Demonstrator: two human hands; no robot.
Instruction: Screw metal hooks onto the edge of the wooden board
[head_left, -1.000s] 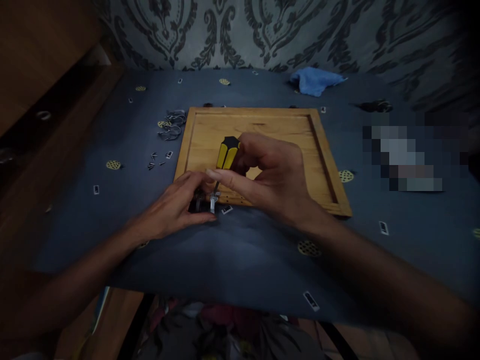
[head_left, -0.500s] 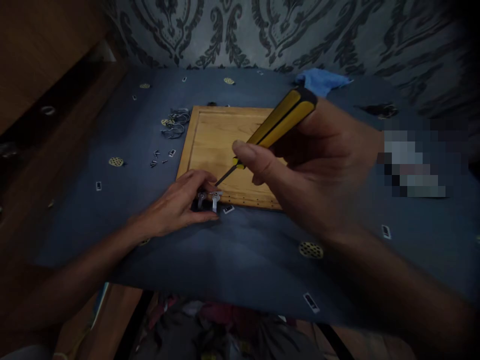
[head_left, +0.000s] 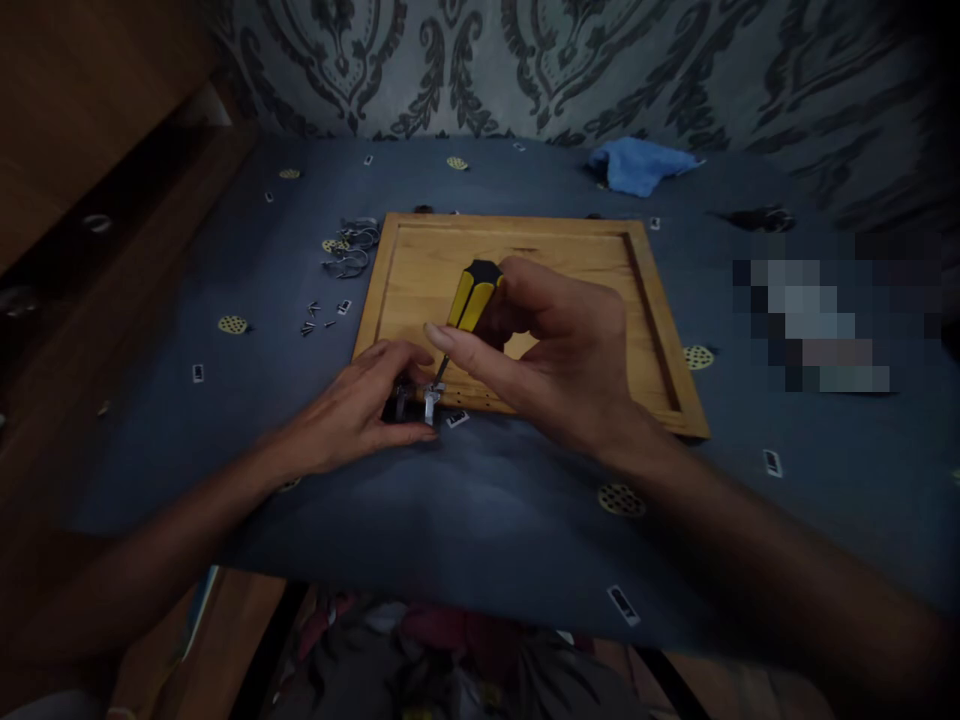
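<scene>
My right hand (head_left: 559, 350) grips a yellow and black screwdriver (head_left: 474, 295), thumb along its handle, blade slanting down. The blade's tip meets a small silver metal bracket (head_left: 430, 398) at the near left edge of a framed wooden panel (head_left: 660, 320). Fingers of my left hand (head_left: 367, 405) curl around the bracket from the left, the thumb below it. Part of the bracket is hidden by those fingers. Small dark holes run along the panel's near edge, right of the bracket.
Left of the panel lie several loose screws (head_left: 309, 326) and a cluster of curved metal pieces (head_left: 351, 262). A blue cloth (head_left: 641, 165) rests near the wall, with a dark object (head_left: 761, 218) to its right. Patterned dark cloth (head_left: 510, 520) covers the table. Wooden furniture (head_left: 90, 120) borders the left side.
My right hand has moved down and left with the screwdriver, which now stands steeper with its tip at the bracket. My left hand has stayed in place.
</scene>
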